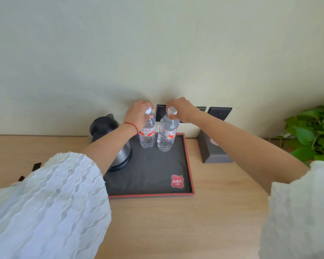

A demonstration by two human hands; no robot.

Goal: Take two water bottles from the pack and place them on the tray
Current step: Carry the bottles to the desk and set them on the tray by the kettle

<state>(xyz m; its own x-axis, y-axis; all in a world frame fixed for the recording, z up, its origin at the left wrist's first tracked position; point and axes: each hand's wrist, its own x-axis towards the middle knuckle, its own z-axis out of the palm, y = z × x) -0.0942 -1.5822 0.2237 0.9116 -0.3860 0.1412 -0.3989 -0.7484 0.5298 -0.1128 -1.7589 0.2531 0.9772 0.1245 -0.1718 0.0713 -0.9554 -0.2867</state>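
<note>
Two clear water bottles with white caps and red-and-white labels stand upright at the back of a dark tray with a red rim [189, 165]. My left hand [137, 114] grips the neck of the left bottle [147, 135] just under its cap. The right bottle [166, 136] is held at its cap by my right hand [181, 109]. The two bottles stand side by side, a little apart. The pack is not in view.
A black and steel kettle [108, 131] sits on the tray's left side, partly behind my left arm. A dark tissue box [212, 148] stands right of the tray. Wall sockets [220, 113] are behind the bottles. A green plant [312, 133] fills the far right.
</note>
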